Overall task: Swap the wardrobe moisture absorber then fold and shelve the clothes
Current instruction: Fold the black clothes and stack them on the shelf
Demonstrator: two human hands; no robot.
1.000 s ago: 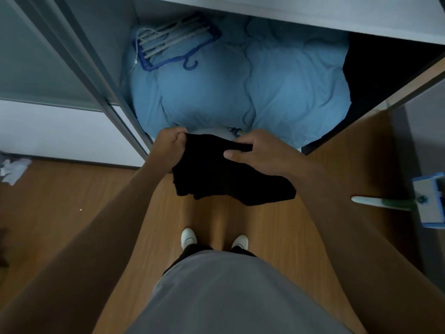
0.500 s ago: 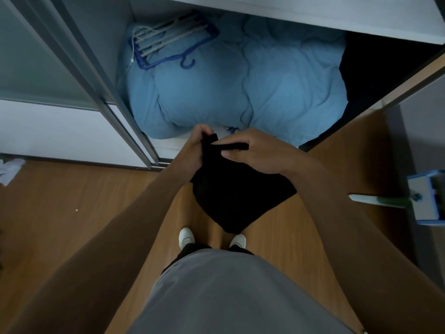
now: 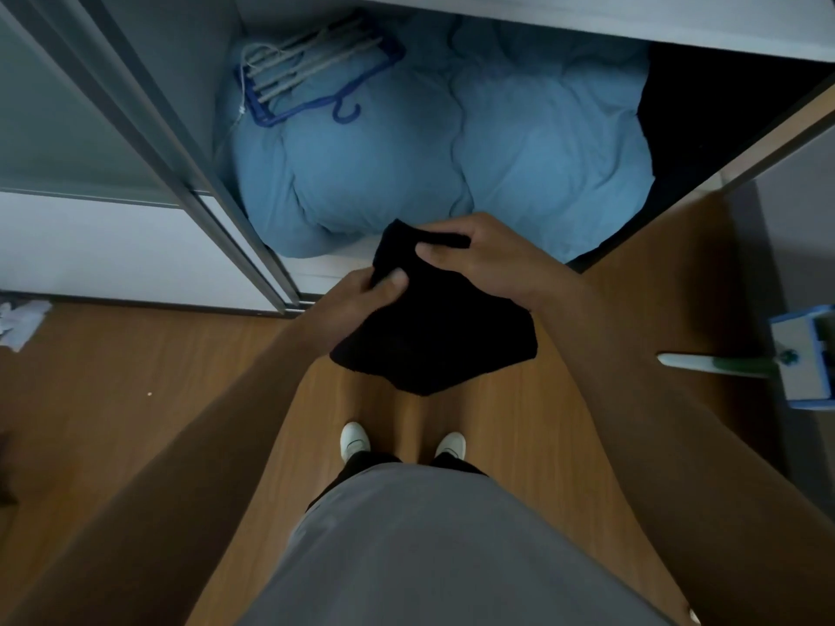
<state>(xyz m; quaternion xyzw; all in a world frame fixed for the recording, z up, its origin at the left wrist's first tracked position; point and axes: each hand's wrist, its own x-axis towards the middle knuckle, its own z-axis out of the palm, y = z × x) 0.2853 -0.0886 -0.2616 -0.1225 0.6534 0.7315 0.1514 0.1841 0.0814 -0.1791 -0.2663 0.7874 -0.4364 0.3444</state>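
Head view: black garment [image 3: 445, 341] is held above the wooden floor [image 3: 501, 426], before the open wardrobe [image 3: 189, 83].
Left hand [image 3: 357, 305]: garment's left edge is pinched under the thumb.
Right hand [image 3: 490, 259]: top fold is gripped by curled fingers.

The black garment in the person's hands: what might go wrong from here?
1. The left hand and right hand pinch the black garment near its top, in mid-air; the loose lower part could unfold or drop to the wooden floor.
2. The blue duvet in the wardrobe is puffy and carries hangers, so a folded piece laid there might slide or snag.
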